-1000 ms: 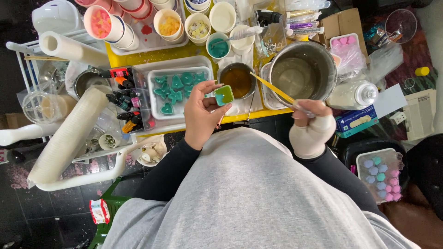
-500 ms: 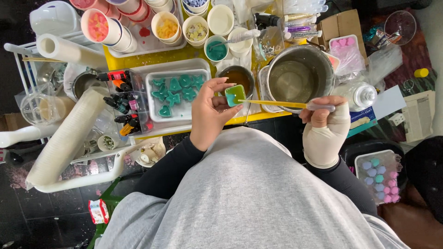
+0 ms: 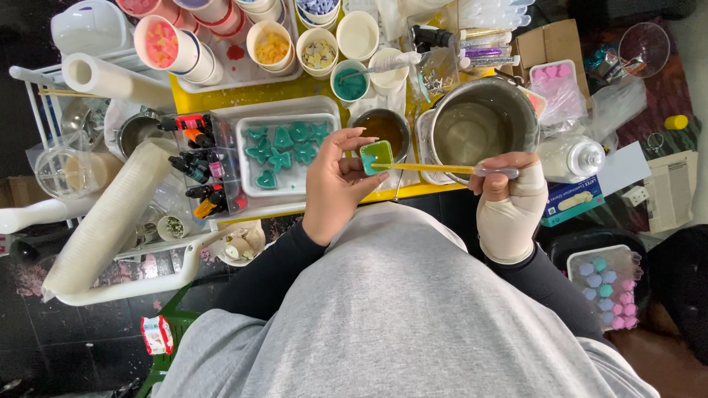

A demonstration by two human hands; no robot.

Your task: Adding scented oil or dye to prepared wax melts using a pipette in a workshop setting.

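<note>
Two hands at work: both near the middle of the frame, above the yellow table [image 3: 295, 90].
Far left: a stack of clear cups [image 3: 110, 221] lies on its side, with a white roll [image 3: 110, 77] above it; neither is touched.
Left of centre: small dye bottles [image 3: 203, 173] stand just beside a white tray [image 3: 251, 144] of teal heart and star pieces [image 3: 284, 151].
Left hand [image 3: 335, 184]: fingers curled, pinching a small square mould [image 3: 376, 156] filled with teal liquid, held tilted over the table edge.
Spill risk: the mould looks full, so more tilt could likely send liquid onto the grey top [image 3: 398, 309] below it.
Centre: a small pot of amber liquid [image 3: 385, 127] sits just behind the mould.
Right hand [image 3: 509, 199]: wrapped in a pale bandage, fingers clenched on a yellow stick [image 3: 435, 168] whose tip touches the mould.
Stick risk: a hard stir might slop liquid out or push the mould from the pinch.
Right of centre: a steel pot [image 3: 479, 125] stands close to the stick; a wide swing could knock it.
</note>
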